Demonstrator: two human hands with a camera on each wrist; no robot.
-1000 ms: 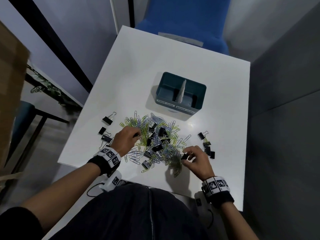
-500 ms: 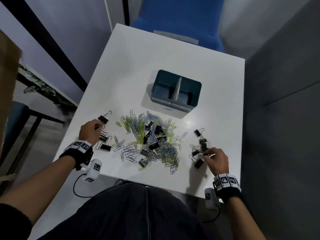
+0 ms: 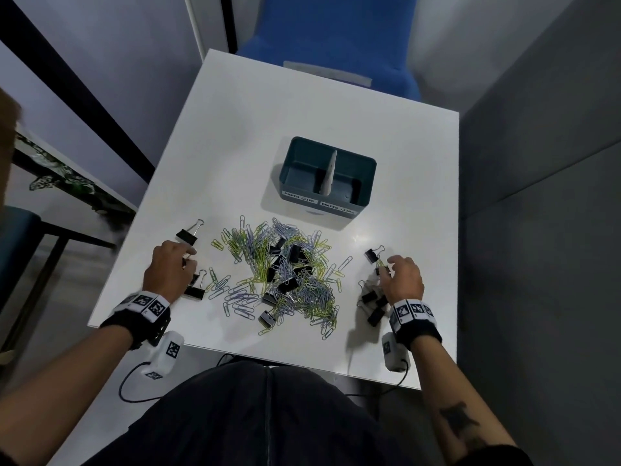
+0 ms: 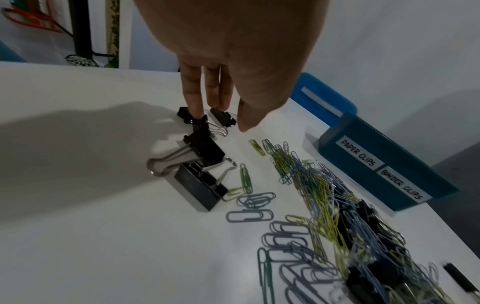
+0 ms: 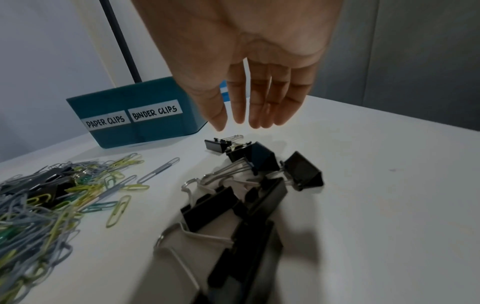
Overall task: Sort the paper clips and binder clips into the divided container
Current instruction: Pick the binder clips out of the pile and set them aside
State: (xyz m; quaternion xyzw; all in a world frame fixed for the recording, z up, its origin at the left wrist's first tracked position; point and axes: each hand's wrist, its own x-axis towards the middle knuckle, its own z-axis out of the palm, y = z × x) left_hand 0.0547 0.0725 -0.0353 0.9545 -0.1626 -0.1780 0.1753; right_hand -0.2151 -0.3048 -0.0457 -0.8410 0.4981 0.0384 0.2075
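Observation:
A teal divided container point(image 3: 327, 178) stands mid-table, labelled PAPER CLIPS on the left and BINDER CLIPS on the right; both halves look empty. A mixed pile of coloured paper clips point(image 3: 285, 274) with black binder clips in it lies in front of it. My left hand point(image 3: 188, 258) reaches down over a small left group of binder clips point(image 4: 200, 164), and one straight fingertip point(image 4: 198, 115) touches a clip while the thumb stays apart. My right hand point(image 5: 239, 125) hovers with straight fingers, holding nothing, above a right cluster of binder clips point(image 5: 249, 185).
One binder clip point(image 3: 186, 235) lies apart at the far left, another point(image 3: 373, 255) just beyond my right fingers. The white table point(image 3: 302, 105) ends close to both wrists. A blue chair point(image 3: 329, 35) stands behind the table, and a grey partition point(image 3: 537, 163) runs along the right.
Both hands have left the central pile and moved outward to the side groups. The right hand no longer pinches a binder clip; its fingers are now straight above the right cluster.

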